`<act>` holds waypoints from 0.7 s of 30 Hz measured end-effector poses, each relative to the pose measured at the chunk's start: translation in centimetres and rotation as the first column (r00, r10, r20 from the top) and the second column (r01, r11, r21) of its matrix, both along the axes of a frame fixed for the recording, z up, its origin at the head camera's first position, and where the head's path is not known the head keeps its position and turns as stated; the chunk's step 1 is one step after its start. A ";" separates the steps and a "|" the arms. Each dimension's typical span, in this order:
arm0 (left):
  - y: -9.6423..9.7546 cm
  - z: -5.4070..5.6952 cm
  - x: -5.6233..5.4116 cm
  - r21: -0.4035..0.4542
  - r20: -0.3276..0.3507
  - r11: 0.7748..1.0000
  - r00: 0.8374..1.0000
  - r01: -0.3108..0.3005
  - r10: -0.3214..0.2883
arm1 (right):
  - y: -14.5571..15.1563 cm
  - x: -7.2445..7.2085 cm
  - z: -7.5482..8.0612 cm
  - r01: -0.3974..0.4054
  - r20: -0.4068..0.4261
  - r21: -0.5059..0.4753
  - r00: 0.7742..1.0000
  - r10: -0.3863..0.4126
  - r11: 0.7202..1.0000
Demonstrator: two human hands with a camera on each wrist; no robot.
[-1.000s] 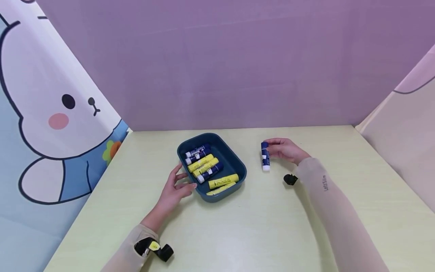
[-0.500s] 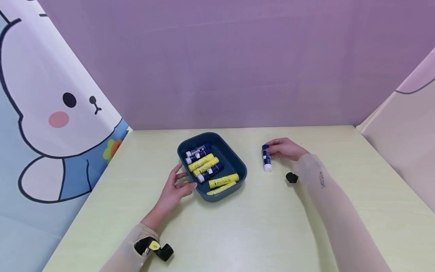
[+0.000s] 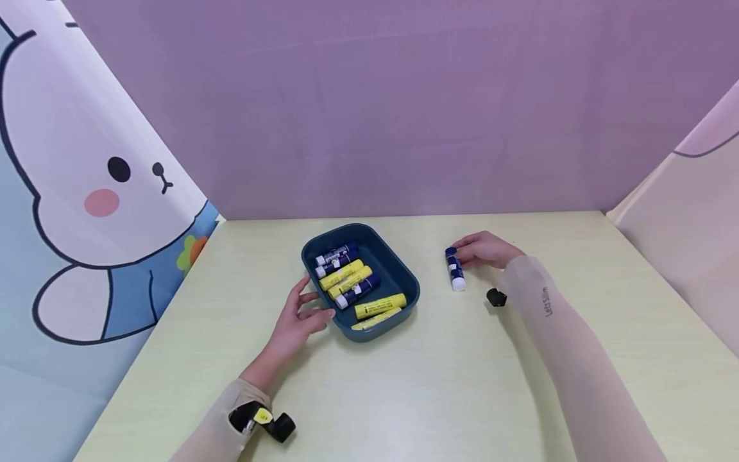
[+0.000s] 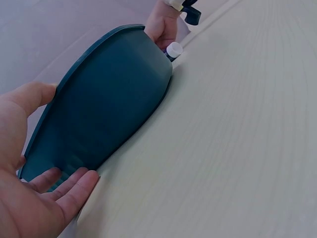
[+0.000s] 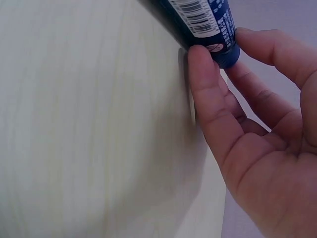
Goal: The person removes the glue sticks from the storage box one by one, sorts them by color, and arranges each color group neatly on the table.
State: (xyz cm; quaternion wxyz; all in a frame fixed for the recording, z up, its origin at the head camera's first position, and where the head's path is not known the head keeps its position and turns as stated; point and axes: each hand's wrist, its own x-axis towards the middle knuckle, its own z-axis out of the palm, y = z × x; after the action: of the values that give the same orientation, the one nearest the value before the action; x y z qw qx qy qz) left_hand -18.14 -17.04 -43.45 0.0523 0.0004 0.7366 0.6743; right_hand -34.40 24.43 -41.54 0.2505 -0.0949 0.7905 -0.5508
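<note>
Blue tube (image 3: 455,271): Nearly straight up and down in the frame a second ago, now slanted, its white end swung toward frame right; it lies right of centre, near the bin (image 3: 388,266) but apart from it.
Right hand (image 3: 487,249): Thumb and fingers pinch the tube's dark end, a printed barcode showing in the wrist view; whether the tube touches the table cannot be told.
Left hand (image 3: 293,327): Fingers spread at the bin's outer wall, thumb at its rim, left of centre.
Bin: Dark teal with rounded corners, set at an angle mid-frame; three blue tubes (image 3: 357,292) and four yellow tubes (image 3: 380,307) lie inside.
Table (image 3: 427,391): Pale, faintly grained, glossy at lower centre, soft shadows beneath both arms.
Back wall (image 3: 404,115): Plain purple, lightly creased, filling the upper frame down to the table's far edge.
Left panel (image 3: 63,147): White cartoon animal, pink cheek, blue clothing, an orange-and-green flower.
Right panel (image 3: 687,237): Pale, with a dark curved line and pink above it.
Sleeves (image 3: 568,353): Light beige, the right one lettered.
</note>
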 end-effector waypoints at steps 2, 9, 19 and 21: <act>0.0 0.0 0.0 0.000 0.001 1.000 1.000 -0.002 0.002 | 0.1 0.0 0.0 0.004 0.010 -0.001 1.000 -0.004 1.000; 0.1 -0.1 0.0 0.001 0.006 1.000 1.000 0.007 -0.007 | 0.6 0.1 -0.2 0.015 0.023 -0.010 1.000 -0.014 1.000; 0.1 0.1 -0.1 -0.004 0.001 1.000 1.000 0.011 -0.011 | 1.3 0.0 0.7 0.054 -0.048 -0.026 0.997 -0.055 0.998; 0.1 0.1 -0.2 -0.002 0.004 1.000 1.000 0.011 -0.011 | 1.1 -0.1 1.1 0.062 -0.047 -0.057 0.997 -0.064 0.996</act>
State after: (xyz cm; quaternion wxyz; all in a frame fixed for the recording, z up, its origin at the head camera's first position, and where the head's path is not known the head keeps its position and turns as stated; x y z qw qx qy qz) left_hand -18.31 -16.93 -43.34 0.0575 0.0028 0.7371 0.6733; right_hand -34.49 25.57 -40.45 0.2111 -0.0901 0.7834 -0.5776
